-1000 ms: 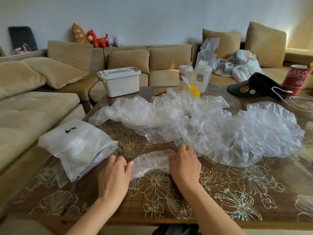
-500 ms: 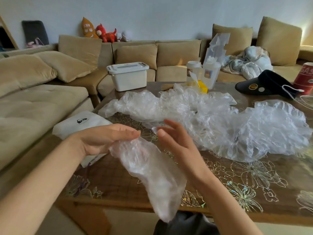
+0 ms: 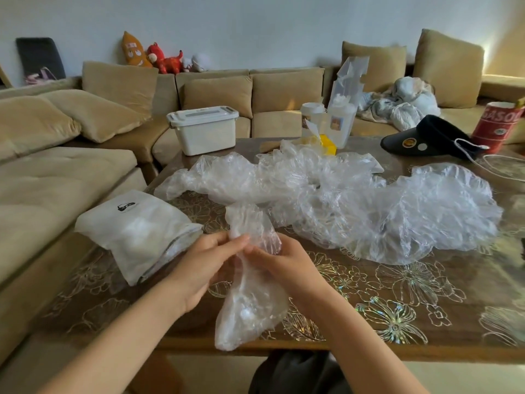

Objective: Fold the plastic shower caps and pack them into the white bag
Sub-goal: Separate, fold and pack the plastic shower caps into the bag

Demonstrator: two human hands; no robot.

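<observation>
Item in hand: one crumpled clear plastic shower cap (image 3: 250,308), held off the table at near centre. A second ago it lay pressed flat under both hands as a folded strip. Half a second ago it hung from the left hand alone, with the right hand open beside it. Now the left hand (image 3: 204,268) and right hand (image 3: 284,265) both pinch it at its middle, fingertips close together. One end stands above the fingers; the longer end hangs past the near table edge.

Assessment: the flat fold appears to have loosened on lifting, and the cap looks to be getting doubled over in the air. It is not yet packed.

The soft white fabric bag (image 3: 136,231) lies just left of the left hand, mouth open toward it, bulging and seemingly part filled. A long heap of unfolded clear plastic caps (image 3: 355,206) stretches across the brown flower-patterned table (image 3: 397,302) beyond, so much work remains.
</observation>
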